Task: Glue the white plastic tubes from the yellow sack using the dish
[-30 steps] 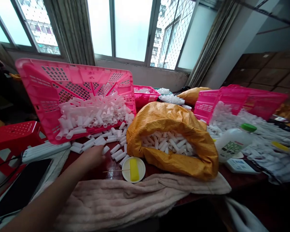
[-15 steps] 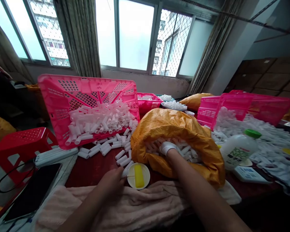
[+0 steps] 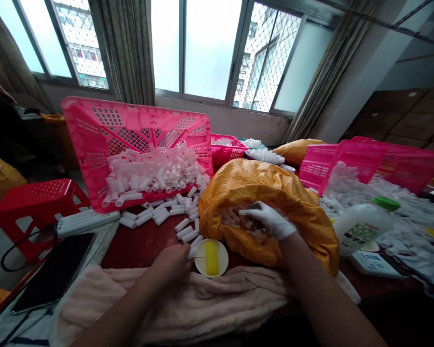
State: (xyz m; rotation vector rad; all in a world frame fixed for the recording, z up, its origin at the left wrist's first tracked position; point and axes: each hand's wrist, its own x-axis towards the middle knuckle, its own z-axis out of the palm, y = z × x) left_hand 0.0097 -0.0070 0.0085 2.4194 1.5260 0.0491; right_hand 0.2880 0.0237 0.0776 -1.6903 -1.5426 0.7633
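right grip [image 3: 271, 220] has shifted, now among white tubes [image 3: 233, 217].

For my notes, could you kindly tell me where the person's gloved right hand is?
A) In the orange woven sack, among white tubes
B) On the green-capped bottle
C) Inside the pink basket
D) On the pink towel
A: the gloved right hand is in the mouth of the orange woven sack, among the white tubes.
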